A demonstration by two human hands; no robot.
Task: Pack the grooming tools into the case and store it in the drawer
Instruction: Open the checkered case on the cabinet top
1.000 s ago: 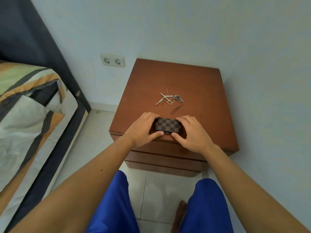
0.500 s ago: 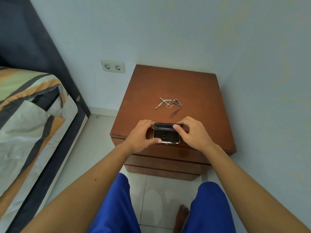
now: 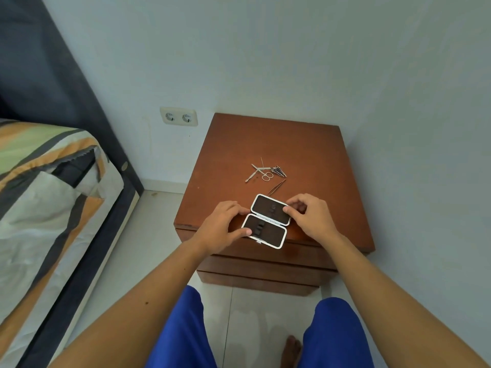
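The small case (image 3: 267, 221) lies opened flat at the front edge of the brown nightstand (image 3: 313, 160), its two dark-lined halves with silver rims facing up. My left hand (image 3: 221, 225) holds the near half at its left side, thumb on the rim. My right hand (image 3: 312, 217) pinches the right edge of the far half. Beyond the case lie the loose metal grooming tools: small scissors (image 3: 265, 173), a pusher, a bundle of thin dark sticks (image 3: 279, 171) and tweezers (image 3: 277, 187). The drawer fronts (image 3: 265, 264) below the top are closed.
A bed (image 3: 47, 197) with striped bedding and a dark frame stands to the left. A double wall socket (image 3: 178, 116) sits on the wall behind. The wall runs close along the nightstand's right side. My knees in blue shorts and a bare foot are over the tiled floor.
The checkered case was closed between both hands a second ago. Since then the lid has swung fully back, and the case now lies flat open with its lining up.
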